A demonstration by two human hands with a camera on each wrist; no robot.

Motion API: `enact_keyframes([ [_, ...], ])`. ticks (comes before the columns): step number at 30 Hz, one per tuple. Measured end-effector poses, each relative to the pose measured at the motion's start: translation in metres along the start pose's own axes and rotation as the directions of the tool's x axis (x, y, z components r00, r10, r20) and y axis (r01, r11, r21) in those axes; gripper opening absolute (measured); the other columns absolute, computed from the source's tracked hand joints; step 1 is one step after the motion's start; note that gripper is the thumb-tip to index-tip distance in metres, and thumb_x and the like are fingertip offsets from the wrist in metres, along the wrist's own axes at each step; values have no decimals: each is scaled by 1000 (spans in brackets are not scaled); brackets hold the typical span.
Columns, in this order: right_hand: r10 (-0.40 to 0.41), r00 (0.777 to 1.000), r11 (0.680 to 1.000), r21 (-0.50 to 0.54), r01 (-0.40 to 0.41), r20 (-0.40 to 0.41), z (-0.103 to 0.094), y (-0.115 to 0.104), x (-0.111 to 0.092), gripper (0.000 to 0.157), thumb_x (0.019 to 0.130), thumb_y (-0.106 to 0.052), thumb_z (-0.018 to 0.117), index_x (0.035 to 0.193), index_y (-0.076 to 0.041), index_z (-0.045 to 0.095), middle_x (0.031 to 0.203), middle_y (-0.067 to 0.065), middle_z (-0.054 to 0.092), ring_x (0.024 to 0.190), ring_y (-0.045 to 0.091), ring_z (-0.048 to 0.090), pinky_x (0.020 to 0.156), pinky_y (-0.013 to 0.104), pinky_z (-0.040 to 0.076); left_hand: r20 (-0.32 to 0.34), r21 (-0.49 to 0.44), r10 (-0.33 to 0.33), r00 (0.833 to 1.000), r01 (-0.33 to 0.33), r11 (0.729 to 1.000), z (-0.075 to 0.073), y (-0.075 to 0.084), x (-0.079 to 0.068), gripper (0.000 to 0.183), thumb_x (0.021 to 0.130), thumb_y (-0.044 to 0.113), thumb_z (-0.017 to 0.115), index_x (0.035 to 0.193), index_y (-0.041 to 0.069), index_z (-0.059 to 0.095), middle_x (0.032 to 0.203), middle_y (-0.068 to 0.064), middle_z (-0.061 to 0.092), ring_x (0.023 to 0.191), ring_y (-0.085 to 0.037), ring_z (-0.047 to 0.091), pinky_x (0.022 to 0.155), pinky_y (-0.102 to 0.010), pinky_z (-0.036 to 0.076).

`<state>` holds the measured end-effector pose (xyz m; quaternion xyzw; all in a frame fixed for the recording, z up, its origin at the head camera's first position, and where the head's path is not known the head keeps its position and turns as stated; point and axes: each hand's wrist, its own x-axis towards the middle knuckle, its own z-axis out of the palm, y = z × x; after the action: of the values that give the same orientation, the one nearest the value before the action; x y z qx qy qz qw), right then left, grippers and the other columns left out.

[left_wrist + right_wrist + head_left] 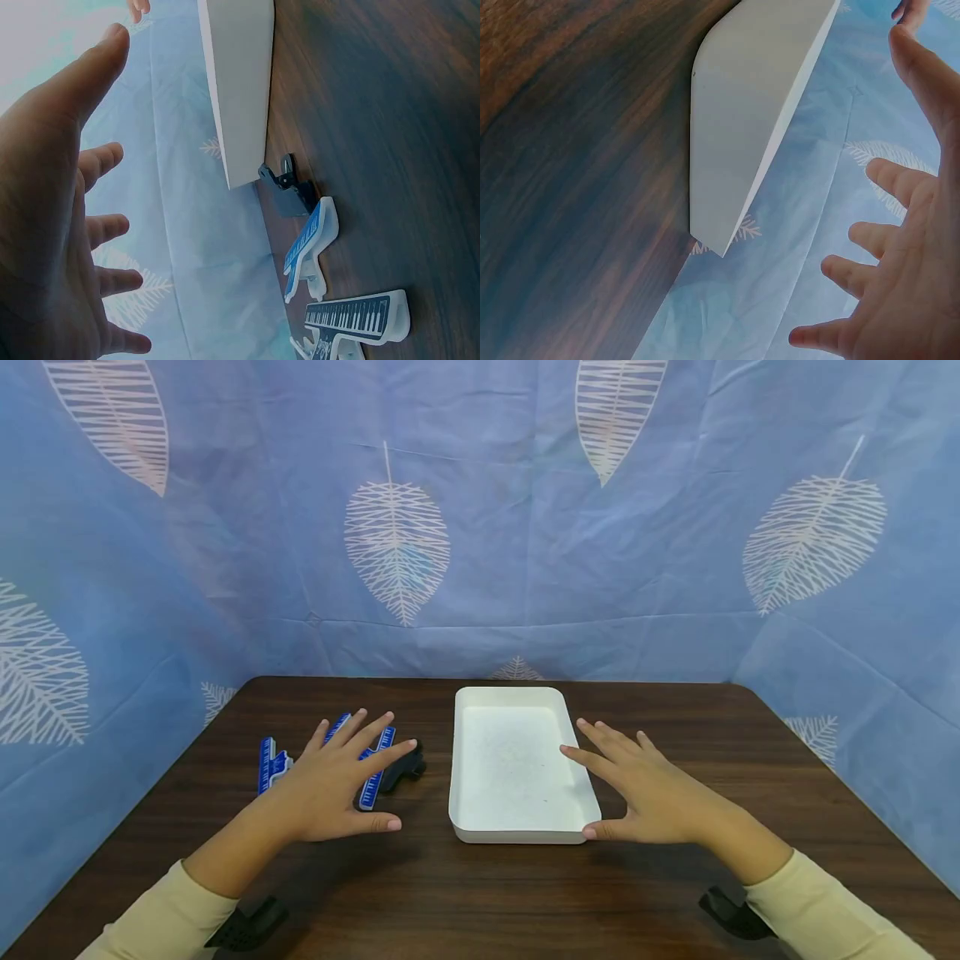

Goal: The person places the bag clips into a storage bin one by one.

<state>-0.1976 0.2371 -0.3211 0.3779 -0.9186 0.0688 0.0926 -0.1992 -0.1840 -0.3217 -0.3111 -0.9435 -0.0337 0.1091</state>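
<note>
My left hand [322, 789] hovers with fingers spread over the left part of the table, holding nothing. Below it lie blue-and-white clips with a piano-key pattern, one clip [268, 767] at the left and another clip [375, 772] partly behind the fingers. A black clip [411, 763] lies just right of these; the left wrist view shows the black clip [291, 191] close to two keyboard-patterned clips. A shallow white tray [517, 835] sits mid-table. My right hand [648, 793], also spread and holding nothing, is above the tray's right side, its fingertips overlapping the rim in the head view.
The dark wooden table [480, 902] has rounded far corners. Behind it and along both sides hangs a blue cloth [495, 568] with white leaf prints. A black wrist strap [251, 927] shows under the left sleeve, and another strap [731, 914] under the right one.
</note>
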Motion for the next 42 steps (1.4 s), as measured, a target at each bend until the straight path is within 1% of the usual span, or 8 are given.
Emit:
enact_keyframes([
  [6,1,1000,1000,28,0,-21,1,2,1,91,79,-59,72,152,-21,34,160,15,18,140,46,25,100,75,21,-22,3,16,1000,-16,1000,0,-1,0,89,76,73,63,152,36,33,161,-8,19,145,-40,16,104,-74,11],
  [13,19,999,996,83,-14,-50,2,4,3,88,82,-59,69,150,-15,37,159,16,21,139,46,29,104,69,23,-31,3,13,999,-13,1000,1,-2,0,90,76,75,62,152,35,34,161,-7,19,145,-38,17,105,-73,12],
  [16,35,997,996,87,-29,-70,2,7,4,86,84,-56,69,150,-13,36,158,17,23,137,46,32,104,67,28,-39,14,16,999,-16,1000,1,-2,1,90,77,79,56,152,34,33,161,-7,20,145,-36,18,105,-73,14],
  [20,70,993,995,82,-62,-93,2,10,5,84,85,-52,70,150,-11,36,157,17,25,136,43,34,101,62,36,-76,32,42,996,-40,999,1,-2,2,89,78,81,50,151,32,36,160,-8,23,144,-36,23,105,-72,17],
  [27,100,985,993,74,-90,-138,5,15,6,76,86,-36,75,145,-2,41,153,20,32,134,42,37,101,59,38,-125,48,82,989,-77,996,3,-4,4,87,80,75,56,151,30,37,158,-10,26,141,-38,29,104,-72,21],
  [30,125,984,990,80,-115,-131,5,16,7,73,86,-30,75,144,-1,42,151,21,34,133,43,38,100,60,37,-145,35,91,985,-87,996,5,-5,6,86,81,72,59,151,28,37,158,-11,27,140,-39,31,103,-72,23],
  [36,186,978,977,127,-173,-99,5,20,8,67,88,-25,74,143,0,44,149,23,37,133,45,37,100,63,36,-145,-16,72,987,-75,997,5,-7,8,85,81,69,61,151,27,37,158,-12,27,140,-38,30,103,-72,23],
  [42,208,971,968,170,-187,-118,5,26,9,56,87,-20,74,134,2,53,142,24,46,128,45,43,98,62,39,-133,-56,46,990,-54,997,6,-10,11,84,83,65,64,150,23,39,156,-12,29,139,-38,32,105,-69,23],
])
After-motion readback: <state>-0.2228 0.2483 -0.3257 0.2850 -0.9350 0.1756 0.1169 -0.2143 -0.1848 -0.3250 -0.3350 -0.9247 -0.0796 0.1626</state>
